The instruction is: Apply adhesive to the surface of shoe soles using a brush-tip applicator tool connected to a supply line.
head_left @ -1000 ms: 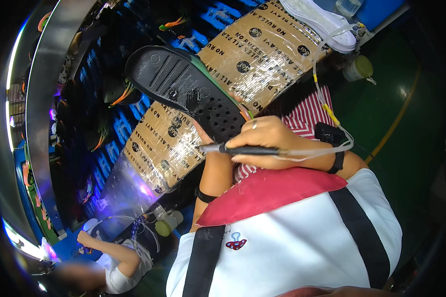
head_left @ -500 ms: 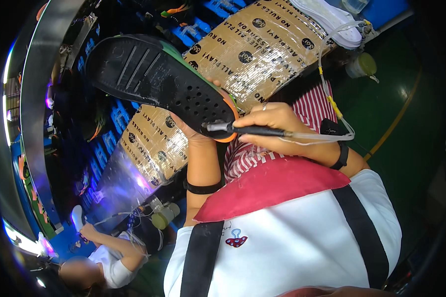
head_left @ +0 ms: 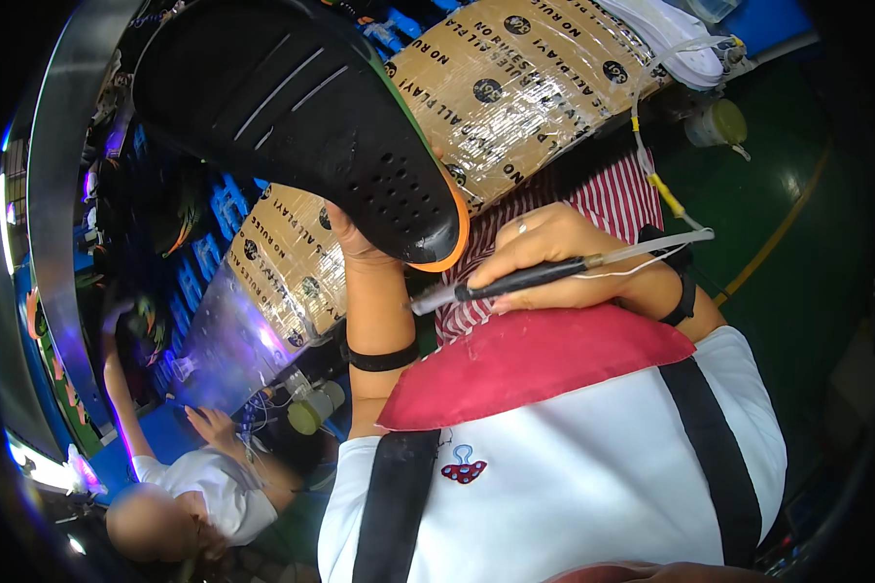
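My left hand (head_left: 354, 235) grips a shoe sole (head_left: 311, 136) from underneath, near its heel, with most of the fingers hidden behind it. The sole's black inner face is turned up, with small holes at the heel and slots toward the toe; its edge is orange and green. In my right hand (head_left: 559, 248) is a black-handled brush (head_left: 530, 279) fed by a clear tube (head_left: 656, 247). The brush's pale tip hangs just below the heel, apart from it. A wet-looking sheen shows on the heel.
A cardboard-covered bench (head_left: 506, 87) lies beyond my hands. A white sole (head_left: 676, 44) and a lidded container (head_left: 717, 124) are at the far right. To the left runs a blue conveyor (head_left: 228, 209) carrying shoe parts. A co-worker (head_left: 204, 491) sits at lower left.
The brush has come off the heel and moved down toward me. The sole has risen closer to the camera. The co-worker's arm now reaches out toward the conveyor.
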`<action>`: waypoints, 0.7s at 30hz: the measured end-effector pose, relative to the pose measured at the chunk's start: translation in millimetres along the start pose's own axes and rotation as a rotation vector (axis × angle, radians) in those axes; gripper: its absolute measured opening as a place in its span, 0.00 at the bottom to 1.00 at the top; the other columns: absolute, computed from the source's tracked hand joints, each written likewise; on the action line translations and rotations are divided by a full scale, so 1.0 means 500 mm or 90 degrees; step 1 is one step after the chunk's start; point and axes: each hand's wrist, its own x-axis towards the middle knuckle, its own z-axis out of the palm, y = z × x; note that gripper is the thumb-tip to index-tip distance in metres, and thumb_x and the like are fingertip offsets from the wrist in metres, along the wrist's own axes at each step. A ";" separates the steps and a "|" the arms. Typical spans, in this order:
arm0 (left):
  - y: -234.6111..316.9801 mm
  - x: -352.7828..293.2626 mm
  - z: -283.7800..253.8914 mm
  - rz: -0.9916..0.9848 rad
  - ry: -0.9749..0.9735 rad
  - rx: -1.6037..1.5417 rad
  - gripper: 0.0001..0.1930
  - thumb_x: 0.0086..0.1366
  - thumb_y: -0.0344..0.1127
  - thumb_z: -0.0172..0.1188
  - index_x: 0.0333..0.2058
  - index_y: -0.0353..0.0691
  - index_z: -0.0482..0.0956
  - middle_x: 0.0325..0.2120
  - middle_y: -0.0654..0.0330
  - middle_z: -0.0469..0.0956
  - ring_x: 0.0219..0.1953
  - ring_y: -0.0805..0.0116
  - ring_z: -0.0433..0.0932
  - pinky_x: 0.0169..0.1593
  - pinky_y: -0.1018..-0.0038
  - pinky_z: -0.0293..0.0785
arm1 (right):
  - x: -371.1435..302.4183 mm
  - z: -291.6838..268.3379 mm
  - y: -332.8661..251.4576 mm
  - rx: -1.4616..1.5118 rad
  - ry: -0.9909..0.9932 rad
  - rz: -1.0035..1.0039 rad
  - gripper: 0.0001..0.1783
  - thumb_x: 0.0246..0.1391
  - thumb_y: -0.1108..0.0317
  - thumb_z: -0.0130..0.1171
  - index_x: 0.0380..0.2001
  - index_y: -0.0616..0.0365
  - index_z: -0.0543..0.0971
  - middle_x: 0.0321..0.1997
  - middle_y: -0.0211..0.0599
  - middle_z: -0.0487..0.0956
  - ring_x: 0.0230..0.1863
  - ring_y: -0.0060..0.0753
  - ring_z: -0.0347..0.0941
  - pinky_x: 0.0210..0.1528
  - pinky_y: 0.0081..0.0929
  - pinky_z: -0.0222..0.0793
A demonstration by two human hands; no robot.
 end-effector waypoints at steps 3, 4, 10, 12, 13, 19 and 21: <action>0.001 -0.001 -0.023 0.002 0.063 0.044 0.49 0.46 0.69 0.56 0.57 0.35 0.57 0.50 0.41 0.65 0.52 0.44 0.65 0.54 0.53 0.65 | 0.000 -0.007 0.012 -0.127 0.100 0.000 0.14 0.40 0.70 0.65 0.35 0.58 0.79 0.19 0.38 0.74 0.19 0.31 0.70 0.22 0.23 0.64; 0.001 -0.001 -0.026 -0.009 0.070 0.053 0.48 0.45 0.68 0.56 0.57 0.36 0.57 0.50 0.42 0.65 0.52 0.44 0.65 0.54 0.52 0.64 | -0.004 -0.001 0.014 -0.107 0.080 0.016 0.15 0.40 0.70 0.65 0.35 0.59 0.79 0.19 0.38 0.74 0.19 0.32 0.70 0.21 0.23 0.63; 0.031 -0.001 0.015 -0.043 0.021 0.077 0.36 0.52 0.54 0.58 0.54 0.35 0.63 0.50 0.49 0.67 0.51 0.53 0.68 0.54 0.58 0.66 | -0.002 -0.006 0.002 -0.036 -0.006 -0.055 0.14 0.40 0.70 0.65 0.34 0.59 0.79 0.19 0.38 0.74 0.19 0.33 0.70 0.23 0.25 0.64; 0.036 0.004 0.034 -0.059 -0.013 0.046 0.30 0.55 0.46 0.59 0.51 0.32 0.65 0.48 0.50 0.70 0.48 0.57 0.72 0.53 0.64 0.68 | -0.003 -0.013 0.000 -0.106 0.055 -0.012 0.13 0.40 0.69 0.65 0.33 0.58 0.80 0.20 0.37 0.74 0.20 0.33 0.70 0.25 0.26 0.64; 0.035 0.006 0.040 -0.064 -0.002 0.092 0.29 0.56 0.46 0.58 0.50 0.30 0.66 0.46 0.50 0.71 0.47 0.59 0.73 0.51 0.67 0.69 | -0.004 -0.009 0.005 -0.106 0.052 -0.013 0.13 0.40 0.69 0.65 0.33 0.58 0.80 0.20 0.37 0.74 0.20 0.33 0.70 0.25 0.26 0.64; 0.053 0.033 0.085 -0.170 -0.031 0.237 0.27 0.60 0.46 0.54 0.48 0.27 0.67 0.42 0.52 0.74 0.43 0.67 0.74 0.47 0.75 0.70 | -0.007 -0.003 0.017 -0.129 0.000 -0.084 0.13 0.40 0.71 0.65 0.33 0.59 0.79 0.20 0.38 0.74 0.21 0.36 0.69 0.24 0.26 0.63; 0.061 0.038 0.094 -0.196 -0.062 0.277 0.26 0.61 0.45 0.52 0.50 0.27 0.67 0.43 0.52 0.73 0.43 0.68 0.74 0.47 0.76 0.70 | -0.006 -0.028 0.011 -0.063 -0.065 -0.073 0.14 0.39 0.71 0.65 0.34 0.60 0.79 0.20 0.38 0.74 0.21 0.35 0.69 0.24 0.26 0.63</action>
